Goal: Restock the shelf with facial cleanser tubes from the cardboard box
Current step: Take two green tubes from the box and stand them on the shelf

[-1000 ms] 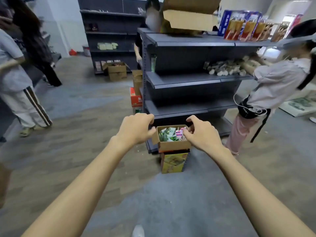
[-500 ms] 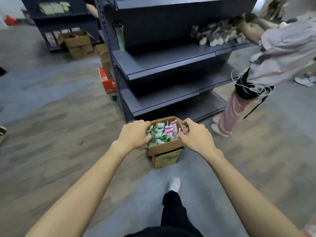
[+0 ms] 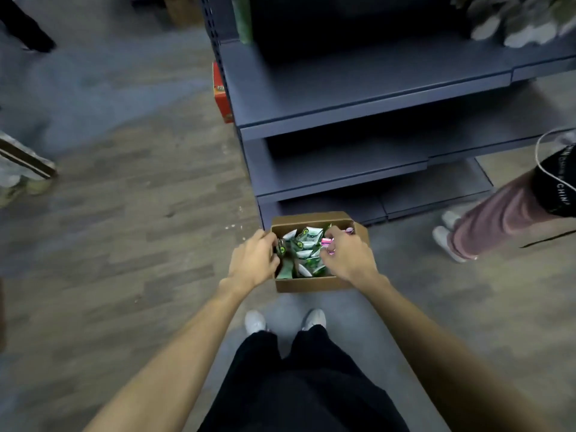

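Observation:
An open cardboard box (image 3: 308, 283) stands on the floor at the foot of the grey shelf unit (image 3: 358, 104). It is full of green-and-white cleanser tubes (image 3: 307, 244), with a few pink ones (image 3: 325, 242) on the right. My left hand (image 3: 254, 261) reaches in over the left wall, fingers curled round a green tube. My right hand (image 3: 347, 255) reaches in from the right, fingertips curled among the pink tubes. Both hands hide part of the contents.
Another person's pink trouser leg (image 3: 495, 219) and white shoes stand right of the shelf. A red carton (image 3: 222, 98) sits behind the shelf's left post. More tubes (image 3: 514, 26) lie on an upper shelf at right. My own feet (image 3: 285, 321) stand just behind the box.
My view has tipped down and come closer, so the box is seen from above. Both hands have gone from the box's rim into the tubes.

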